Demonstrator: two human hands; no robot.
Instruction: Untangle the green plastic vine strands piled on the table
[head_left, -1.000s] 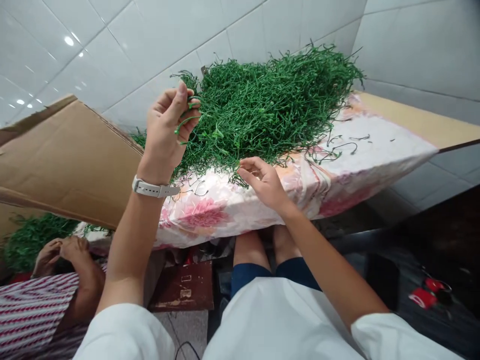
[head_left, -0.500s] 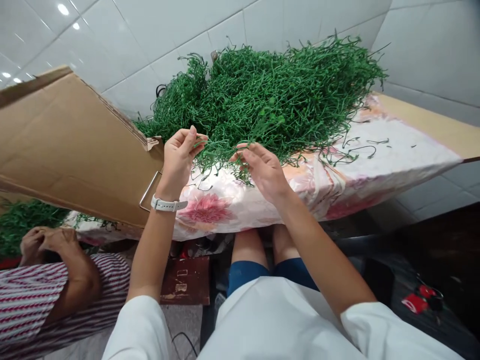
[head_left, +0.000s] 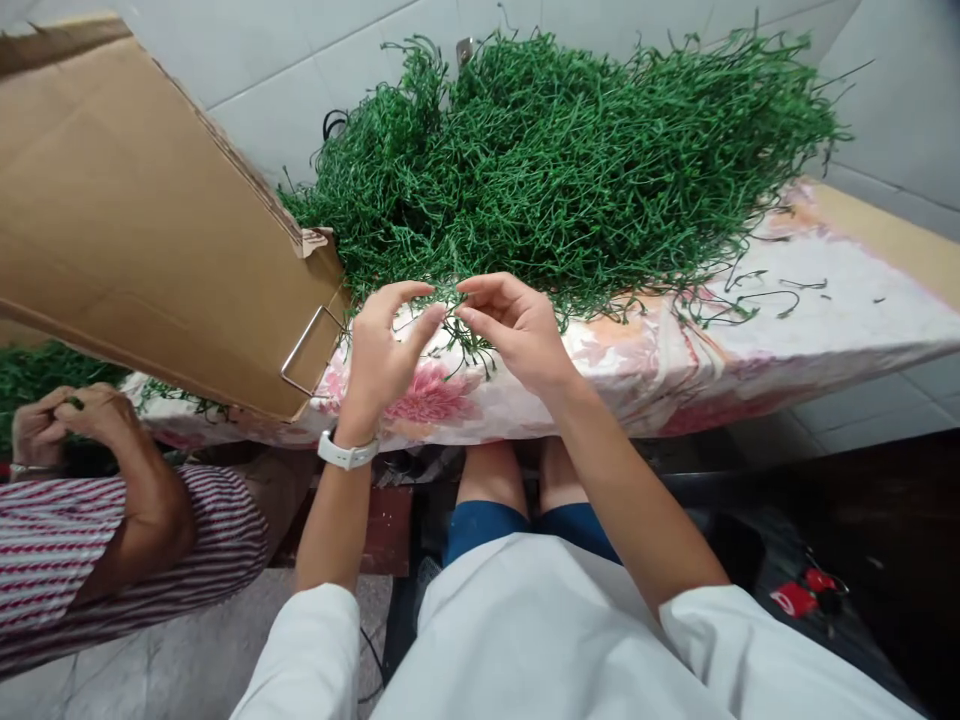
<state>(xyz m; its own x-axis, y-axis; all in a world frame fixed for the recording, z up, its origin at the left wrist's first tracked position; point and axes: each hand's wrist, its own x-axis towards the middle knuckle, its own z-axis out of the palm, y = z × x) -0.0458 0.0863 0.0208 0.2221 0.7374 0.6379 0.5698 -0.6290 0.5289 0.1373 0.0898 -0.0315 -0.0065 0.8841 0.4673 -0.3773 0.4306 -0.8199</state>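
A large heap of thin green stems (head_left: 570,170) lies on the flowered cloth (head_left: 832,330). In front of its near edge, my left hand (head_left: 394,345) has thumb and forefinger close together; anything between them is too small to make out. Close beside it on the right, my right hand (head_left: 517,330) is pinched with its fingertips facing the left ones. A few fine green stems show between and behind the fingertips, but which fingers grip them is unclear. A pale watch band circles my left wrist.
An upright cardboard sheet (head_left: 150,220) stands at the left, with a metal wire frame (head_left: 304,350) at its lower corner. Beyond it a person in a striped shirt (head_left: 217,520) works with both hands near more greens (head_left: 45,385). A tiled wall (head_left: 255,60) rises behind the heap.
My two hands have come together, the left moving right, so their fingertips nearly meet. The view has shifted, with the heap appearing larger and higher. The other person's hands have moved slightly.
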